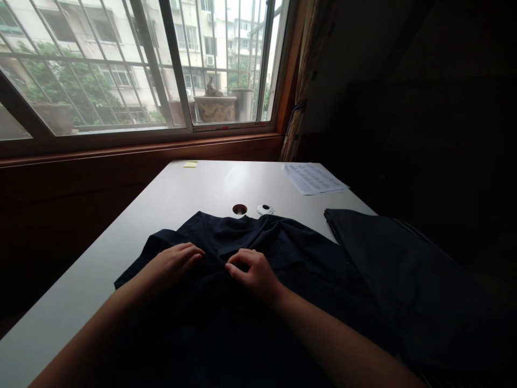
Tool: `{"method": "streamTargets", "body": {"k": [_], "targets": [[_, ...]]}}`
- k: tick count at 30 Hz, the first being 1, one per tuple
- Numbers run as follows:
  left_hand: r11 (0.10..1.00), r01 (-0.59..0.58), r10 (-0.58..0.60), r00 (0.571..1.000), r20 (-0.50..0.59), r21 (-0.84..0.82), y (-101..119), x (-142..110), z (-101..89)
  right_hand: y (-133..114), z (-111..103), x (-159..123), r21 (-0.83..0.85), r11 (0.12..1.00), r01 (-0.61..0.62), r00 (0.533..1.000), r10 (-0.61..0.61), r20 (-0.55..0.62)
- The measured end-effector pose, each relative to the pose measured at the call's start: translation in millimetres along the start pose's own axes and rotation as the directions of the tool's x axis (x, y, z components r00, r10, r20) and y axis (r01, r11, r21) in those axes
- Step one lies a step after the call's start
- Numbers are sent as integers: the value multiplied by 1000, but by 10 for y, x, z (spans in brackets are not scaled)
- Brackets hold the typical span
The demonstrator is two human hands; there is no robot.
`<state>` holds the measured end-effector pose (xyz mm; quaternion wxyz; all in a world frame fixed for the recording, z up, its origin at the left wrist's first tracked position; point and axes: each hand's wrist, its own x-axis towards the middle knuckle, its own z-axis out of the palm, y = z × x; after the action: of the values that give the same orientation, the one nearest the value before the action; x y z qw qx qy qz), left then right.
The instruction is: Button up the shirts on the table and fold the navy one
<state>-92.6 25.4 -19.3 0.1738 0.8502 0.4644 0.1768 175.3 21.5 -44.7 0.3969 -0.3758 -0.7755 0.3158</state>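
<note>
A dark navy garment (278, 248) lies rumpled on the white table, its folds spread beneath both hands. My right hand (254, 272) pinches the cloth between thumb and index finger near the middle, leaving a small gap inside the curl of the fingers. Just to the left, my left hand (177, 261) is closed on the same garment, thumb close to the index finger. Its fingertips point toward my right hand, and the two hands are a little apart. The near part of the cloth is too dark to make out details.
A folded dark cloth (388, 253) lies on the right side of the white table (133, 215). Printed papers (313, 178) and a yellow sticky note (190, 164) lie at the far edge. A cable hole (239, 209) and its white cover (265, 209) sit beyond the garment.
</note>
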Motion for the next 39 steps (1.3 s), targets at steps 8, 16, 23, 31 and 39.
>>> {"method": "streamTargets", "body": {"k": [8, 16, 23, 31, 39], "targets": [[878, 278, -234, 959, -157, 390, -515, -129, -151, 24, 17, -25, -83, 996, 19, 1000, -20, -12], [824, 391, -348, 920, -179, 411, -487, -144, -183, 38, 18, -17, -82, 997, 2, 1000, -2, 6], [887, 316, -206, 923, -325, 337, -358, -92, -181, 48, 17, -2, -70, 997, -15, 1000, 15, 8], [999, -4, -6, 981, -195, -51, 364, -24, 54, 27, 27, 1, -91, 996, 14, 1000, -15, -14], [965, 87, -108, 991, -74, -247, 587, 52, 297, 20, 69, -29, -216, 969, 121, 990, -135, -49]]}}
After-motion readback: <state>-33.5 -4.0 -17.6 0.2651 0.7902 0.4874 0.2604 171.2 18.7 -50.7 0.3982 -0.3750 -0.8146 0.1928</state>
